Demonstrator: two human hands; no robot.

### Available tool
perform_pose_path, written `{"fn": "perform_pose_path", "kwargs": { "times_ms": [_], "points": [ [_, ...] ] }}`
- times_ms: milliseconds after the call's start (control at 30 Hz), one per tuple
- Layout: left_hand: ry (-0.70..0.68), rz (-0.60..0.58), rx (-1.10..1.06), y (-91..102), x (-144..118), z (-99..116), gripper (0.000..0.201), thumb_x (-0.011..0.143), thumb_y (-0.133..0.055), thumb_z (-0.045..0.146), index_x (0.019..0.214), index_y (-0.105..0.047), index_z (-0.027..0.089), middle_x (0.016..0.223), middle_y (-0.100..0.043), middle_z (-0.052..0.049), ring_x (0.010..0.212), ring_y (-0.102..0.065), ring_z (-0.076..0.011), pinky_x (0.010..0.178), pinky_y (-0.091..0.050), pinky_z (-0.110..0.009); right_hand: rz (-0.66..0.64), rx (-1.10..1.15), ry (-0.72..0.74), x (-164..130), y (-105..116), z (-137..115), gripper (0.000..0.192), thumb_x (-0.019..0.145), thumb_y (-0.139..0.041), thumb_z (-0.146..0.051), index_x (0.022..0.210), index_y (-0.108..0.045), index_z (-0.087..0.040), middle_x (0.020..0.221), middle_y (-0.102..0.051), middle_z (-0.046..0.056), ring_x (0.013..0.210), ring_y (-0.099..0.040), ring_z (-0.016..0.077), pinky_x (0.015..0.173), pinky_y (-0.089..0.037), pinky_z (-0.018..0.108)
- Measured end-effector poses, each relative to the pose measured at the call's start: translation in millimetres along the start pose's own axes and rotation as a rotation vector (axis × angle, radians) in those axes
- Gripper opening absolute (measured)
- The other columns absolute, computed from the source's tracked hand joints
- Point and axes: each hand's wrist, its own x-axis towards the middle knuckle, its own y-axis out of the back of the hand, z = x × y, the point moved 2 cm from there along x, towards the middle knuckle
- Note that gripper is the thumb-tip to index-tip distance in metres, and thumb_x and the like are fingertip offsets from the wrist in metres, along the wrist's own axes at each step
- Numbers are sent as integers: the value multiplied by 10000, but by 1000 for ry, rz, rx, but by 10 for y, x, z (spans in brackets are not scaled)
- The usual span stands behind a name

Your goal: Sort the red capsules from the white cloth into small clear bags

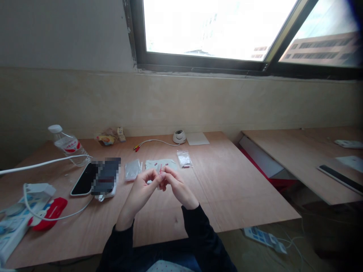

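Over the middle of the table, my left hand (144, 185) and my right hand (176, 185) meet at the fingertips. Both are closed in a pinch around a thin red strand (160, 168), whose tip sticks up between them. The fingers hide the rest of it. Just behind my hands lies a white cloth or sheet (170, 164) with a few tiny dark red pieces on it. To its left is a see-through plastic packet (132, 170). On its right sits a small zip bag (184, 159) with dark red bits at its bottom.
A white dome camera (179, 136) with a cable and a pale flat square (197, 139) stand at the back. On the left are a water bottle (69, 145), two phones, one a black-screened phone (83, 179), a red case (49, 214) and a power strip (17, 226). White cables cross there.
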Motion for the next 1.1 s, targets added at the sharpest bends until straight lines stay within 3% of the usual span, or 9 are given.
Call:
{"fn": "perform_pose_path", "kwargs": {
  "times_ms": [433, 667, 767, 967, 1100],
  "points": [
    [-46, -30, 127, -10, -38, 133, 260, 902, -396, 309, 692, -488, 186, 679, -517, 24, 672, -508, -121, 652, -383, -221, 49, -36, 51, 12, 61, 38, 233, 822, -482, -338, 642, -478, -190, 545, -490, -36, 508, -448, 93, 495, -341, 220],
    [-39, -24, 268, -22, -73, 133, 242, 905, -368, 295, 726, -499, 198, 692, -557, 15, 675, -539, -137, 653, -387, -233, 55, -104, 1, -1, 24, 40, 272, 866, -434, -403, 678, -434, -207, 537, -473, -48, 469, -428, 92, 410, -309, 198],
    [-40, -12, 400, -24, -80, 100, 255, 910, -340, 299, 722, -485, 206, 687, -577, 5, 665, -558, -149, 643, -380, -245, 38, -163, 21, 5, -2, 75, 318, 887, -414, -428, 651, -398, -216, 531, -430, -52, 464, -405, 92, 438, -323, 214],
    [58, 164, 956, -44, -80, 72, 253, 900, -336, 325, 752, -509, 214, 641, -589, -11, 612, -576, -181, 538, -279, -263, 232, -519, 118, 20, -6, 156, 302, 898, -391, -368, 637, -377, -216, 589, -424, -33, 549, -409, 121, 538, -335, 245],
    [85, 170, 1079, -82, -76, 94, 275, 914, -303, 323, 786, -519, 211, 669, -617, -24, 656, -607, -192, 538, -268, -260, 282, -710, 142, -3, -30, 122, 282, 899, -372, -343, 647, -386, -215, 575, -446, -34, 527, -414, 123, 539, -314, 244]
  ]
}}
